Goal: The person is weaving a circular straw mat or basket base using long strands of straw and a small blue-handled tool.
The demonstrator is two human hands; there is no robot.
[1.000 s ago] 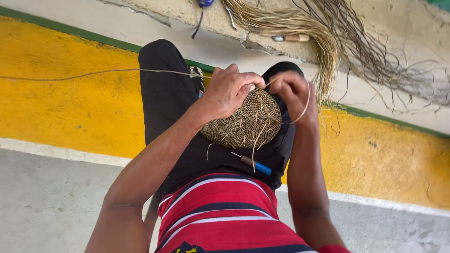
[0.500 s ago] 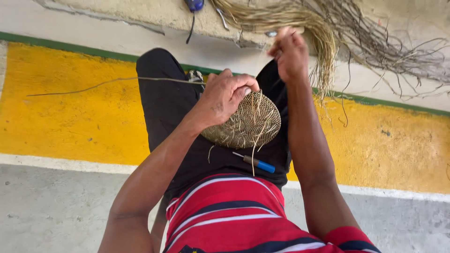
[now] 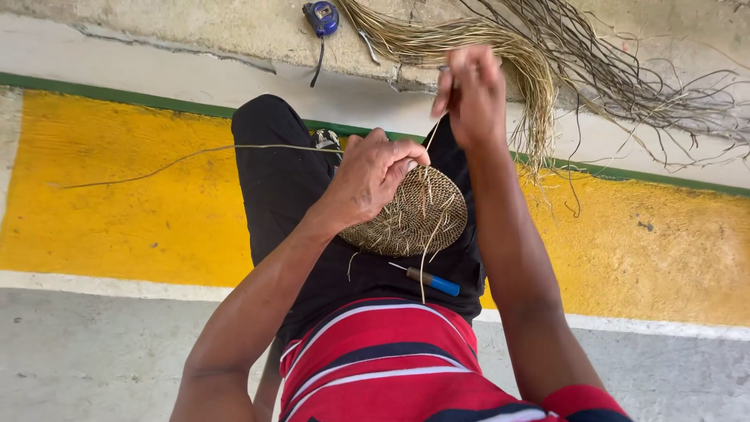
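A round woven disc of tan fibre rests on my lap, over black trousers. My left hand grips its upper left edge. My right hand is raised above and beyond the disc, fingers pinched on a thin fibre strand that runs down to the weave. Loose strand ends hang from the disc. A long strand trails out to the left from under my left hand.
A blue-handled awl lies on my lap below the disc. A bundle of loose fibres spreads over the concrete ledge ahead, next to a blue tape measure. The floor is painted yellow with green and white lines.
My right hand has risen from the disc's right edge, drawing the strand up and away. My left hand has kept its hold on the disc.
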